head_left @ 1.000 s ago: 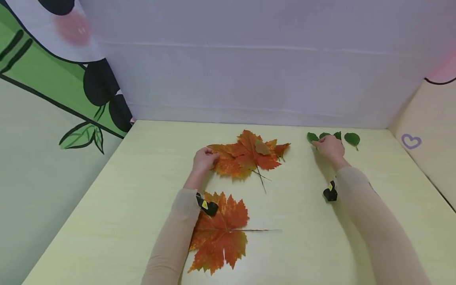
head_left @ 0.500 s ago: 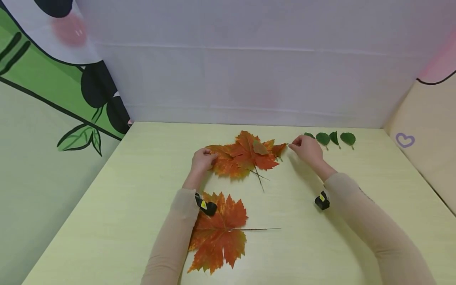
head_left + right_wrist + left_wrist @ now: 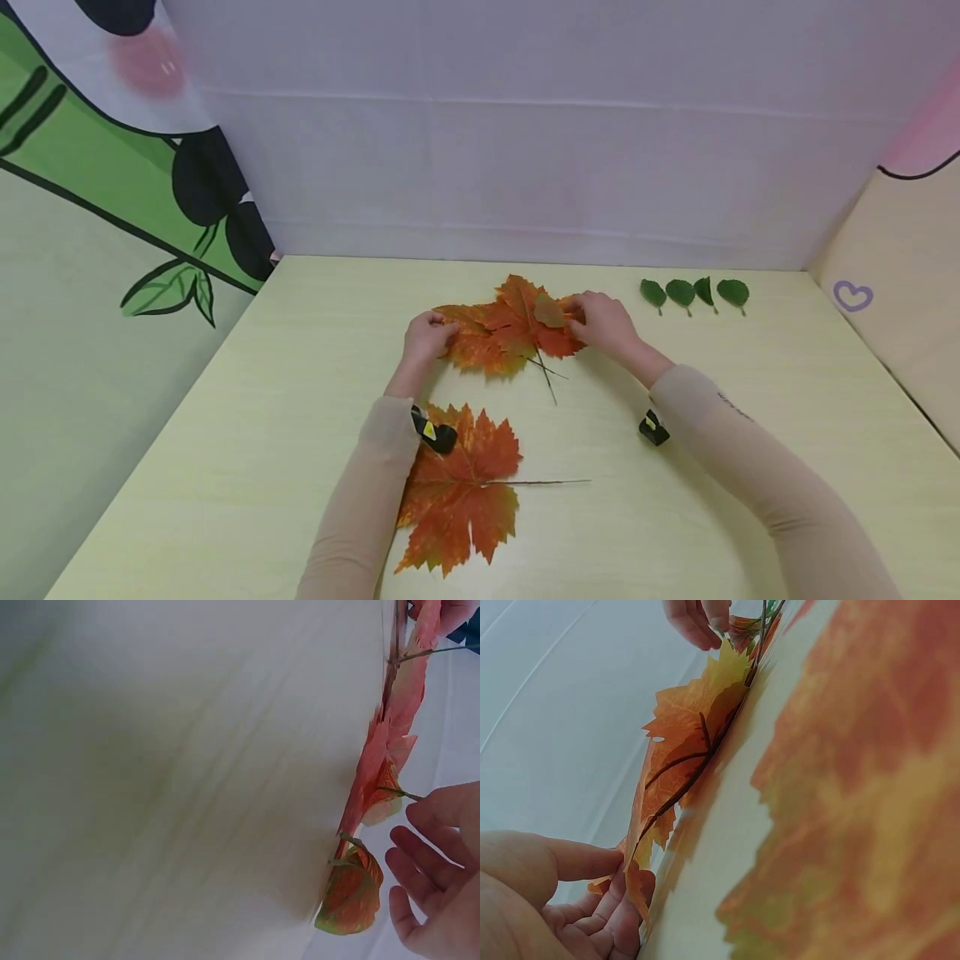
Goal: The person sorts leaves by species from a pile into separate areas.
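An overlapping pile of orange maple leaves [image 3: 495, 337] lies toward the back of the table. My left hand [image 3: 427, 335] pinches its left edge between thumb and fingers; in the left wrist view that leaf [image 3: 676, 724] is raised on its side with dark veins showing. At the pile's right end is my right hand [image 3: 603, 321], its thumb and fingertips at the stem of a small orange-green leaf [image 3: 386, 796]. Another small leaf [image 3: 349, 900] sits below those fingers. A small olive leaf [image 3: 550, 311] rests on top of the pile.
One large maple leaf [image 3: 468, 492] lies nearer, partly under my left forearm, its stem pointing right. Several small green leaves [image 3: 680, 292] form a row at the back right. A pale cloth wall [image 3: 480, 183] rises behind the table [image 3: 247, 433].
My right hand has moved left from the row of green leaves to the right end of the maple pile, uncovering the row. My left hand has stayed at the pile's left edge.
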A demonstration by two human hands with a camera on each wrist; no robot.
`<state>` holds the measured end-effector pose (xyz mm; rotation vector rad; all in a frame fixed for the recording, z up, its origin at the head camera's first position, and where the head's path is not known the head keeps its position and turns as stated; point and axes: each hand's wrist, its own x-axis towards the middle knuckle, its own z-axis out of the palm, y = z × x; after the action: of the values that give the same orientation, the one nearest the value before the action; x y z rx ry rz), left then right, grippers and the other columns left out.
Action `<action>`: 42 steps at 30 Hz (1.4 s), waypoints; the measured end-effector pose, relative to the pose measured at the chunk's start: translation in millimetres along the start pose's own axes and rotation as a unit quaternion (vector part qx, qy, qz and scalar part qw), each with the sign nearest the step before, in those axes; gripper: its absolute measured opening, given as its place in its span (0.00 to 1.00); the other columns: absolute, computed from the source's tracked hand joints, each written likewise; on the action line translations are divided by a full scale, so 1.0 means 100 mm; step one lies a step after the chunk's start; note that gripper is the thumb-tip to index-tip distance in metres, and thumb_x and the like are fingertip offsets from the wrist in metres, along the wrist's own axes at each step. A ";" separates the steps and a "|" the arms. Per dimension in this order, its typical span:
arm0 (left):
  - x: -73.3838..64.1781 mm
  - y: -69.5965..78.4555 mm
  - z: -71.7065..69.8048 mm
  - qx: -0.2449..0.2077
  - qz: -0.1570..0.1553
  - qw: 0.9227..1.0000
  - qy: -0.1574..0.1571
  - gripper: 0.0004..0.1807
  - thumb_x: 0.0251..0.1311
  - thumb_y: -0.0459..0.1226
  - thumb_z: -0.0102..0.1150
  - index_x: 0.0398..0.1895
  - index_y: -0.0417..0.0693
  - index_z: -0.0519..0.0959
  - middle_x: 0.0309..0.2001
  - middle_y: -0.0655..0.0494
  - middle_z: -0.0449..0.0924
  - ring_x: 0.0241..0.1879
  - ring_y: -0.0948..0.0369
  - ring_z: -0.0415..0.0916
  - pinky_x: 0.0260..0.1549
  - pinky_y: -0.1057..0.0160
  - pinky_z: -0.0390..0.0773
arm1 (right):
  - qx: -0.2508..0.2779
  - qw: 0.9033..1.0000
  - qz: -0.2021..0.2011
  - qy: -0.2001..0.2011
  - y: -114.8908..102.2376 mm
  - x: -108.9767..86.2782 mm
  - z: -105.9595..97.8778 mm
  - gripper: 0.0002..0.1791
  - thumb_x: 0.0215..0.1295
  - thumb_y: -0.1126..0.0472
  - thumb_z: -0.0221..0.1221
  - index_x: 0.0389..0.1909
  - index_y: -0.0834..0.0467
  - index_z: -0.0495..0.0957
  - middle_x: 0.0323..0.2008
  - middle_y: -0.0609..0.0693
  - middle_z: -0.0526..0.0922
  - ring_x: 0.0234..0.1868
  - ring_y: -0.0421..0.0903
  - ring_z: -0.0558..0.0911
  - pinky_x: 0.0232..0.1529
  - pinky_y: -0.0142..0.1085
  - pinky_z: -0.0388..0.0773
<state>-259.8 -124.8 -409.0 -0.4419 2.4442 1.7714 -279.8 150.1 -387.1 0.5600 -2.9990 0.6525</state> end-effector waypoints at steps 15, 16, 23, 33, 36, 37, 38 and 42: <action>0.01 0.02 0.03 0.006 -0.007 1.000 0.005 0.16 0.60 0.36 0.54 0.49 0.39 0.69 0.40 0.49 0.71 0.32 0.60 0.67 0.29 0.66 0.69 | -0.041 0.999 -0.016 -0.022 -0.16 0.08 0.15 0.15 0.56 0.67 0.52 0.45 0.61 0.77 0.42 0.54 0.81 0.44 0.53 0.79 0.48 0.52 0.67; 0.01 0.02 0.03 0.007 -0.006 1.000 0.006 0.16 0.60 0.36 0.54 0.49 0.39 0.69 0.39 0.49 0.72 0.32 0.60 0.67 0.28 0.67 0.69 | -0.040 0.999 -0.014 -0.020 -0.16 0.08 0.15 0.15 0.56 0.68 0.52 0.45 0.61 0.78 0.42 0.54 0.81 0.44 0.53 0.79 0.47 0.51 0.68; 0.02 0.01 0.02 0.011 -0.006 1.000 0.006 0.16 0.60 0.36 0.54 0.49 0.39 0.69 0.39 0.50 0.71 0.32 0.61 0.66 0.28 0.67 0.68 | -0.016 1.000 -0.005 -0.006 -0.16 0.10 0.14 0.19 0.56 0.73 0.47 0.46 0.61 0.79 0.43 0.55 0.82 0.44 0.53 0.79 0.43 0.46 0.75; 0.02 0.00 0.01 0.004 -0.003 1.000 0.002 0.16 0.60 0.37 0.54 0.49 0.38 0.68 0.38 0.50 0.70 0.33 0.60 0.67 0.29 0.67 0.70 | 0.042 0.998 0.036 -0.007 -0.11 0.08 0.07 0.20 0.56 0.73 0.47 0.48 0.59 0.78 0.46 0.56 0.80 0.42 0.52 0.77 0.39 0.41 0.74; 0.01 0.01 0.01 -0.008 -0.004 1.000 -0.003 0.16 0.61 0.36 0.54 0.49 0.38 0.68 0.39 0.50 0.70 0.34 0.60 0.67 0.30 0.66 0.70 | 0.063 0.997 0.049 -0.009 -0.08 0.05 0.03 0.21 0.56 0.72 0.47 0.48 0.58 0.78 0.46 0.56 0.79 0.39 0.50 0.75 0.33 0.37 0.72; 0.01 0.01 0.01 -0.012 -0.004 1.000 -0.005 0.16 0.61 0.36 0.54 0.49 0.38 0.68 0.39 0.50 0.70 0.34 0.60 0.67 0.30 0.66 0.70 | 0.072 0.996 0.054 -0.009 -0.07 0.04 0.01 0.21 0.56 0.72 0.47 0.48 0.58 0.78 0.46 0.56 0.79 0.37 0.50 0.75 0.31 0.35 0.71; 0.00 0.01 0.01 -0.015 -0.004 1.000 -0.005 0.16 0.61 0.36 0.54 0.49 0.38 0.68 0.39 0.50 0.70 0.34 0.60 0.67 0.31 0.66 0.70 | 0.078 0.995 0.058 -0.010 -0.06 0.03 0.00 0.21 0.56 0.73 0.46 0.49 0.57 0.78 0.46 0.56 0.79 0.36 0.50 0.74 0.28 0.34 0.69; 0.00 0.00 0.01 -0.024 -0.005 1.000 -0.004 0.16 0.60 0.36 0.54 0.49 0.38 0.68 0.39 0.50 0.70 0.35 0.60 0.67 0.31 0.66 0.70 | 0.084 0.994 0.070 -0.012 -0.03 -0.01 -0.07 0.22 0.55 0.72 0.48 0.49 0.57 0.78 0.45 0.56 0.78 0.34 0.49 0.72 0.25 0.32 0.65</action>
<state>-260.4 -123.4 -409.3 -0.4476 2.3948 1.8274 -278.5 150.8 -379.4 0.3659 -3.0459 0.9202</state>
